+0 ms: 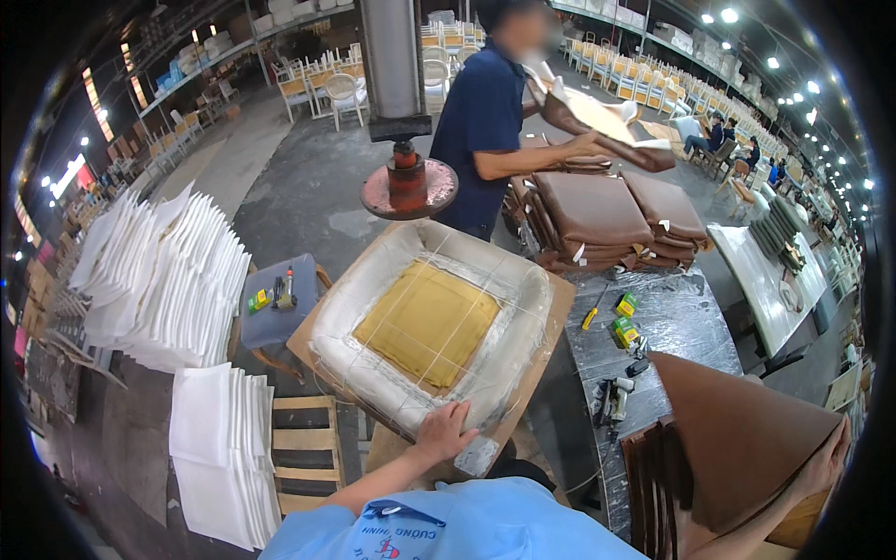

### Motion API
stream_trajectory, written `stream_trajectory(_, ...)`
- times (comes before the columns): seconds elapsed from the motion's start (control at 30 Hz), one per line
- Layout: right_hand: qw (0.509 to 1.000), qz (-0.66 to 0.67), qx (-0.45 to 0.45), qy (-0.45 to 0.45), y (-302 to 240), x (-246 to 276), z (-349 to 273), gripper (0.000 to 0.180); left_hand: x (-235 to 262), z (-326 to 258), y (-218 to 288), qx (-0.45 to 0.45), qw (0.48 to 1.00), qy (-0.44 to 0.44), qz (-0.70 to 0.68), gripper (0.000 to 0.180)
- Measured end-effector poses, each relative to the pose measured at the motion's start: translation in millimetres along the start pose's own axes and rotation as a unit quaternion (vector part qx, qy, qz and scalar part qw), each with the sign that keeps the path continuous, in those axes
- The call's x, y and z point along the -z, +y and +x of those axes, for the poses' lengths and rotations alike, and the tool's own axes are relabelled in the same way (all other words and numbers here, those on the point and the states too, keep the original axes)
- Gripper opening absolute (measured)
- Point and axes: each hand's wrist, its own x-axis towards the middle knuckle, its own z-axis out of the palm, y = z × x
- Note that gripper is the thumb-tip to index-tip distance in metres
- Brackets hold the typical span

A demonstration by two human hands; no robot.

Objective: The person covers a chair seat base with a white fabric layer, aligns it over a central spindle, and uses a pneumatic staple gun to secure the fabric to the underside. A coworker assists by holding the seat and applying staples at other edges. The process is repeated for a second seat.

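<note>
My left hand (446, 434) lies on the near rim of a square, white-padded form (336, 327), its fingers stretched out. In the middle of the form is a yellow-tan cushion (425, 327), with thin strings crossing over it. At the far right my right hand (829, 462) grips the edge of a brown leather piece (747, 434), lifting it above a stack of brown leather (644, 495). That hand is partly cut off by the dark rim of the picture. Under the form lies a brown board (558, 313).
A red press head (409, 187) hangs beyond the form. Another person (476, 140) handles a brown cover beside stacked brown seat covers (593, 219). A screwdriver (592, 315) and small boxes (626, 304) lie on the right table (691, 317). White foam sheets (159, 271) are piled left.
</note>
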Motion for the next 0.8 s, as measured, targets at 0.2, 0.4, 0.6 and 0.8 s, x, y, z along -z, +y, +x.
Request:
stream_trajectory(0.2,0.989,0.105,0.052,-0.092,-33,-45,-27,0.032,10,-24,-24,-0.039,0.996,0.075,0.037,0.07)
stream_trajectory(0.4,0.978,0.133,0.115,-0.107,-83,-84,-48,0.027,11,-29,-34,-0.076,0.992,0.095,0.012,0.068)
stream_trajectory(0.6,0.949,0.167,0.204,-0.171,-145,-101,-77,0.022,8,-25,-27,-0.07,0.995,0.077,0.005,0.067)
stream_trajectory(0.8,0.952,0.13,0.226,-0.162,-207,-109,-97,0.013,8,-21,-27,-0.096,0.99,0.099,-0.008,0.068)
